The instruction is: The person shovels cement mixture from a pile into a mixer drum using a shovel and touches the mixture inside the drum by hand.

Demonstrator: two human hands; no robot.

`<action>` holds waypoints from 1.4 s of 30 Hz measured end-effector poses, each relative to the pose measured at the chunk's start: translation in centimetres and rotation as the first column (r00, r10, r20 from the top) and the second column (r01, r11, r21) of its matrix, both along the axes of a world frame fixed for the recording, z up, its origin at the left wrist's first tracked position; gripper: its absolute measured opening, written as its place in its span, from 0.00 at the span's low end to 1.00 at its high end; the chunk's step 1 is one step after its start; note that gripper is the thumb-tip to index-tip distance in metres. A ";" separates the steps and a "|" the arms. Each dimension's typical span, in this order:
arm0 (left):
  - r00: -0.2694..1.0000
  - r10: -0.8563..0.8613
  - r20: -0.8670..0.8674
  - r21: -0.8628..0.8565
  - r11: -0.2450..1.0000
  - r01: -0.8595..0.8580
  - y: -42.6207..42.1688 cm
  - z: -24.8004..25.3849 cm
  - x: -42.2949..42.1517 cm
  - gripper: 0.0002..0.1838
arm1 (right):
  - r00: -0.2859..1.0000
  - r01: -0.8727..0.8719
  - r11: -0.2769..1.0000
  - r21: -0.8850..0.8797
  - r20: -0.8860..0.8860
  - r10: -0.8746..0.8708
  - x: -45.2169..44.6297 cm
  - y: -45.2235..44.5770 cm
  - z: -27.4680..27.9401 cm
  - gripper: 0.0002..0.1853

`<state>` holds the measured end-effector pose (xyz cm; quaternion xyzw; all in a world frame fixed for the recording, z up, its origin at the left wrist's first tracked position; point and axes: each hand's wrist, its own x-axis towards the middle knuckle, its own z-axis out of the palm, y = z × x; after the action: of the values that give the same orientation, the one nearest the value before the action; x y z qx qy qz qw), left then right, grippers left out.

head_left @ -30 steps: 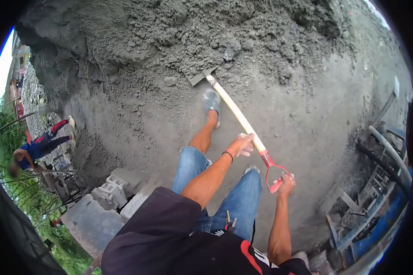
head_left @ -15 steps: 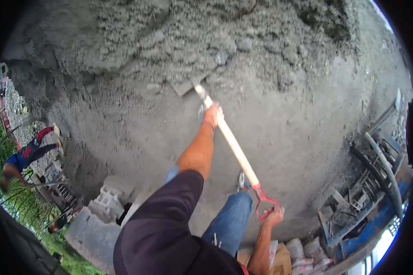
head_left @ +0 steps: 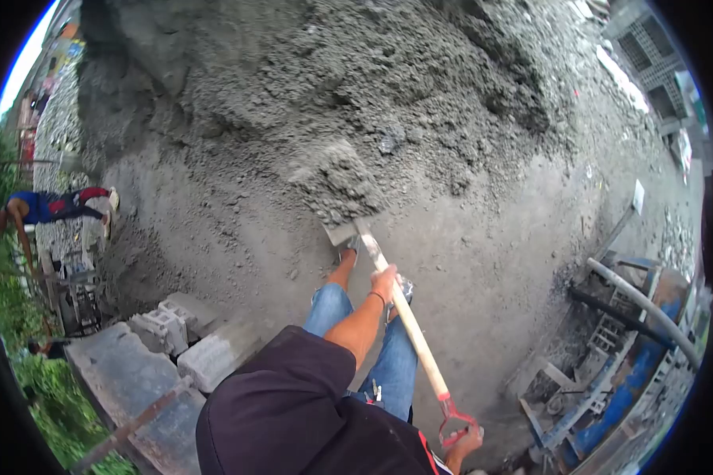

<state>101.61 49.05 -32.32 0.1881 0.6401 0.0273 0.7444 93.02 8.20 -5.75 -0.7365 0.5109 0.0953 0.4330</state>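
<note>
A shovel with a pale wooden shaft (head_left: 422, 342) and a red D-shaped grip (head_left: 450, 413) slants across my front. My left hand (head_left: 386, 283) is wrapped round the shaft low down, close to the blade. Around the end of the D-grip my right hand (head_left: 466, 441) is closed. A heap of wet grey mix (head_left: 342, 187) lies on the blade (head_left: 342, 233), hiding most of it. Beyond the blade rises a large pile of the same grey material (head_left: 309, 87).
Concrete blocks (head_left: 162, 326) and a metal sheet (head_left: 139, 388) lie at left. A blue metal frame with pipes (head_left: 610, 396) stands at right. Another person (head_left: 55, 207) bends over at far left. My feet are on the grey ground (head_left: 483, 317).
The shovel blade has come back from the pile's edge towards me and now carries grey mix. Both hands have kept their grip, and my view has shifted.
</note>
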 end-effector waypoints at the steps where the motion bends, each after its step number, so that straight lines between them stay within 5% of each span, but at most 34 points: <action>1: 0.999 0.032 0.004 -0.002 0.999 -0.032 -2.2 2.8 -0.8 0.12 | 0.999 -0.031 0.999 -0.027 0.023 0.032 -1.3 -2.8 1.9 0.06; 9: 0.993 0.120 0.013 -0.225 0.968 -0.114 -14.6 12.2 -9.1 0.11 | 0.993 -0.113 0.954 -0.278 -0.008 0.115 -5.6 -13.1 16.2 0.07; 15: 0.953 0.301 0.024 -0.267 0.921 -0.284 -11.0 16.4 -18.4 0.11 | 0.941 -0.321 0.899 -0.298 0.005 0.338 -8.2 -9.9 19.8 0.08; 22: 0.771 0.616 0.157 0.063 0.773 -0.631 6.8 25.0 -35.6 0.11 | 0.754 -0.651 0.754 0.088 0.183 0.631 -10.3 4.0 13.6 0.08; 25: 0.656 0.683 0.323 0.217 0.621 -0.753 16.4 33.2 -45.1 0.11 | 0.607 -0.794 0.522 0.311 0.376 0.700 -12.1 14.8 11.2 0.09; 27: 0.631 0.684 0.367 0.476 0.445 -0.759 21.7 40.2 -51.4 0.13 | 0.591 -0.796 0.420 0.435 0.409 0.696 -14.0 23.5 12.6 0.11; 30: 0.505 0.666 0.549 0.515 0.206 -0.832 27.9 51.1 -61.2 0.11 | 0.506 -0.821 0.227 0.524 0.484 0.714 -16.9 35.4 15.9 0.11; 33: 0.404 0.524 0.750 0.449 0.047 -0.893 30.5 59.2 -70.6 0.11 | 0.335 -0.907 -0.119 0.404 0.864 0.376 -20.5 43.9 21.2 0.09; 36: 0.325 0.414 0.850 0.423 -0.171 -0.890 28.6 62.9 -77.9 0.11 | 0.138 -0.951 -0.229 0.208 0.947 0.289 -26.0 48.6 29.0 0.09; 38: 0.278 0.431 0.859 0.425 -0.296 -0.855 25.7 62.3 -82.1 0.11 | -0.364 -0.895 -0.235 -0.378 0.926 -0.101 -28.0 49.9 30.3 0.10; 39: 0.286 0.453 0.844 0.460 -0.340 -0.820 24.1 60.9 -83.9 0.12 | -0.363 -0.833 -0.381 -0.401 0.916 -0.172 -28.8 49.3 31.8 0.11; 41: 0.316 0.393 0.863 0.464 -0.372 -0.804 21.3 60.1 -82.7 0.14 | -0.395 -0.768 -0.372 -0.521 0.843 -0.366 -27.3 49.6 31.7 0.11; 42: 0.232 0.401 0.886 0.393 -0.386 -0.835 20.4 60.5 -80.6 0.13 | -0.429 -0.741 -0.398 -0.540 0.838 -0.338 -25.9 50.0 31.5 0.11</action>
<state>21.05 69.46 28.17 0.1506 0.2916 0.8643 0.3811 67.17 58.17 25.73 -0.2785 -0.6857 0.1741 0.6496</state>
